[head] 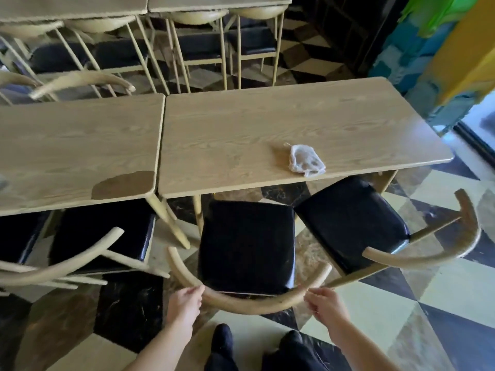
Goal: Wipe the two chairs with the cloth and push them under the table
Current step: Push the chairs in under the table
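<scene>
Left hand (184, 303) fingers, right hand (325, 303) fingers: grasping chair (246, 245) backrest ends | cloth (306, 162): on bench (267, 121), apart from fingers

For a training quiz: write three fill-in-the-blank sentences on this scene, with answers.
1. The crumpled white cloth lies on the light wooden ____.
2. The left hand and right hand both grip the curved wooden ____ of the nearest chair.
3. The black padded seat of that chair is ____ in colour.

Answers: table; backrest; black
</scene>
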